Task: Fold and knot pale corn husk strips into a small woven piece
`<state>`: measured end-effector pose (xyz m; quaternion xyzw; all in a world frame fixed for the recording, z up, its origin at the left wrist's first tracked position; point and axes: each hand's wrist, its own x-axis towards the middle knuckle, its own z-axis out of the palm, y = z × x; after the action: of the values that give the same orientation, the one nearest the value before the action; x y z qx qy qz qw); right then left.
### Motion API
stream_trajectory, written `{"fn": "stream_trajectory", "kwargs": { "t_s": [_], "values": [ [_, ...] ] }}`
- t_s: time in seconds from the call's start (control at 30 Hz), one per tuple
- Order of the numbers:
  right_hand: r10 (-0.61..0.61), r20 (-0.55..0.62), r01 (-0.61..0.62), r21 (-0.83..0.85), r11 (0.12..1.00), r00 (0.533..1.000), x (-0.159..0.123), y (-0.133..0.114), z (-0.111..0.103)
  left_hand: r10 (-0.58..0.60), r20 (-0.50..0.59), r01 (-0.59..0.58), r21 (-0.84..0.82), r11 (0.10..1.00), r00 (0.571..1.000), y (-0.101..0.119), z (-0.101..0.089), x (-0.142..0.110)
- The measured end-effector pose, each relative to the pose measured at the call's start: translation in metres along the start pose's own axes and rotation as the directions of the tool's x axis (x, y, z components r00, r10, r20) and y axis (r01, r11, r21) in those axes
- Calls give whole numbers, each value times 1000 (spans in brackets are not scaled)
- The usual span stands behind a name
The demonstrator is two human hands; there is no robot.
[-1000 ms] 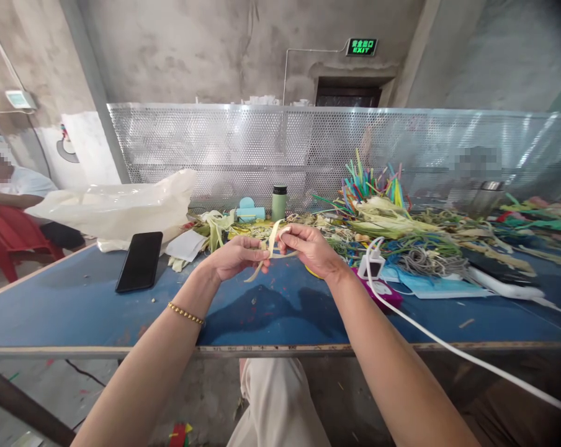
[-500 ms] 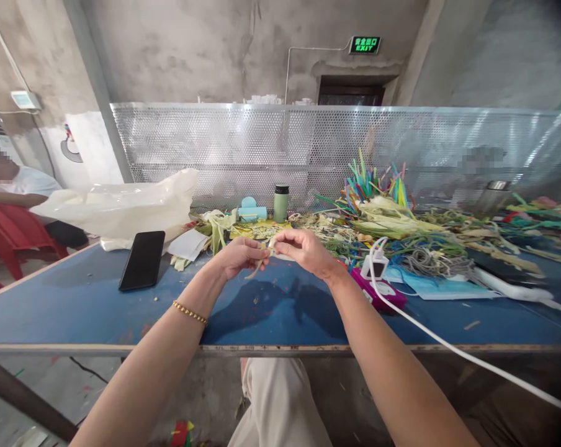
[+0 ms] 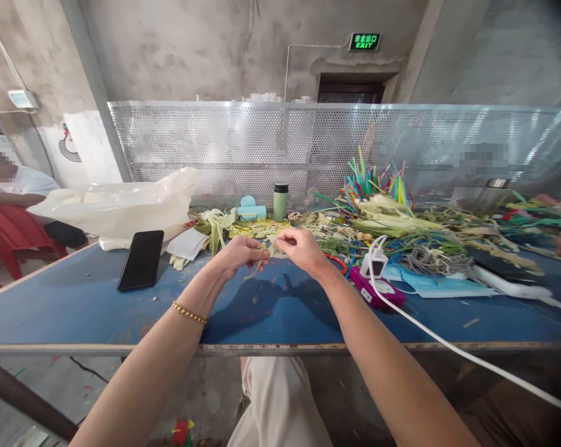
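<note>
My left hand (image 3: 237, 253) and my right hand (image 3: 298, 249) meet above the middle of the blue table (image 3: 76, 304). Between their fingertips they pinch a pale straw strip (image 3: 264, 255), folded small, with a short end hanging down below my left hand. A gold bead bracelet (image 3: 187, 312) sits on my left wrist. Just behind the hands lies a heap of pale and green straw strips (image 3: 392, 226).
A black phone (image 3: 141, 259) lies left of my hands. A white plastic bag (image 3: 117, 208), a green bottle (image 3: 280, 202) and coloured strips (image 3: 373, 180) stand further back. A purple power strip (image 3: 378, 288) with a white cable (image 3: 448, 347) lies right. A perforated metal screen (image 3: 308, 149) closes the far edge. A person (image 3: 15, 186) sits left.
The long loop of strip that arched above my hands a second ago is now folded down small between the fingertips. My hands have drawn closer together and slightly away from me.
</note>
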<state>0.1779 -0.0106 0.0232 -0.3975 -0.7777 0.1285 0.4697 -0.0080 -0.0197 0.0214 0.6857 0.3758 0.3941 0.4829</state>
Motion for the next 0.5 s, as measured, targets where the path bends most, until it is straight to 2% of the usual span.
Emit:
{"fn": "stream_trajectory", "kwargs": {
  "t_s": [0.17, 0.5],
  "values": [
    [34, 68, -28, -85, 996, 997, 0, 2, -1, 7, 29, -8, 15, 1000, 1000, -3, -1, 1],
    [-7, 174, 5, 13, 1000, 985, -2, 5, -5, -12, 52, 8, 62, 998, 999, -1, -1, 0]
  ]
}}
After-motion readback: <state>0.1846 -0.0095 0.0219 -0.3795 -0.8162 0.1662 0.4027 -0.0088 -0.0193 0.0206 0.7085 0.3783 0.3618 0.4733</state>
